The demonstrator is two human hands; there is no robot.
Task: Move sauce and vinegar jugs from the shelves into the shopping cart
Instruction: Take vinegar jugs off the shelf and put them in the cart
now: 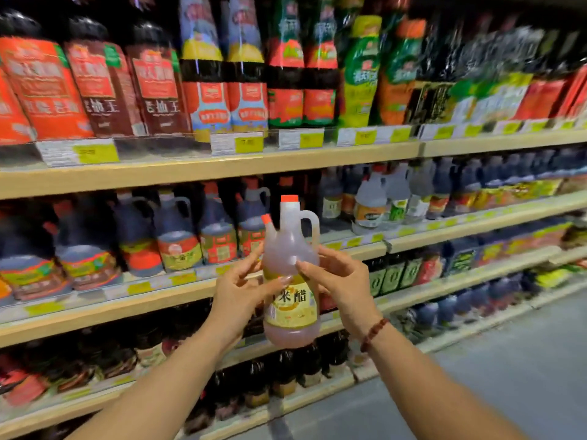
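Since you've got that clear plastic vinegar jug (290,281) with the orange cap and yellow label lifted off the wooden shelves (203,168), both hands are pinching its sides: left hand (241,293) at its 9 o'clock, right hand (343,281) at 3 o'clock, fingertips pressed on the shoulder. Guessing that's so the label faces you and the weight stays steady. Handle's at 1 o'clock, unused. Can't see the cart anywhere, so you'll need to turn for it.

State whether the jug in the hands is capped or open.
Capped: the vinegar jug has orange caps on both neck and side spout, and stands upright.
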